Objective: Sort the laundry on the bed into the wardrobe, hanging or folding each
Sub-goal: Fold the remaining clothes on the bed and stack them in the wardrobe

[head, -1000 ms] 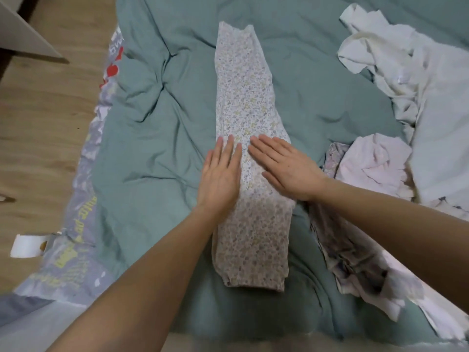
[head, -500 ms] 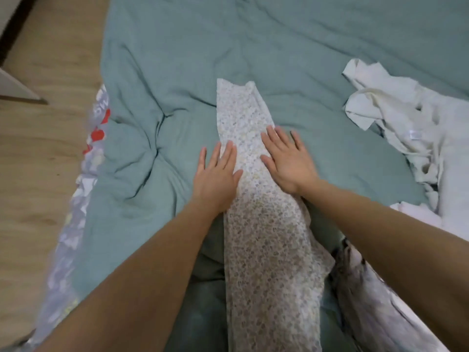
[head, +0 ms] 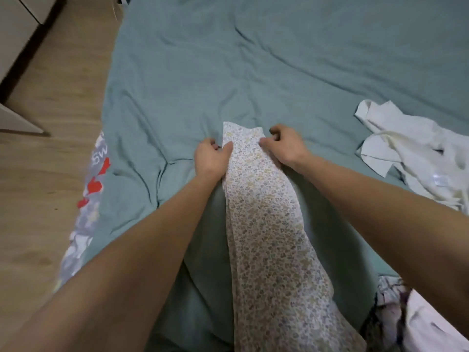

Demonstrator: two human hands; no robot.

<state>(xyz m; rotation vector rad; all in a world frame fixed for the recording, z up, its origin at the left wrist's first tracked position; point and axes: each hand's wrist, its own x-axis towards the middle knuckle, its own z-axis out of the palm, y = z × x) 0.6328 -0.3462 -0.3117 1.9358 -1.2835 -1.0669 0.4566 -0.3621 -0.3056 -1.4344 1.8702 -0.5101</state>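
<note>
Your left hand (head: 212, 157) pinches the left edge of the floral strip (head: 264, 224) near its far end, thumb on top and fingers curled beside it. Your right hand (head: 285, 146) pinches the right edge just across from it, fingers curled round the corner. The strip lies lengthwise on the bed (head: 253, 59), running from your fingers back toward you.

The risk, as I judge it: if you lift this end for a fold and one pinch slips, the stacked layers could slide apart and the strip would skew. Uneven pull between the two hands could twist it.

Count: one floral strip between your fingers; one white garment (head: 406, 151) well to the right of them; one crumpled pile (head: 416, 318) near your right forearm, its pieces too bunched to number.
</note>
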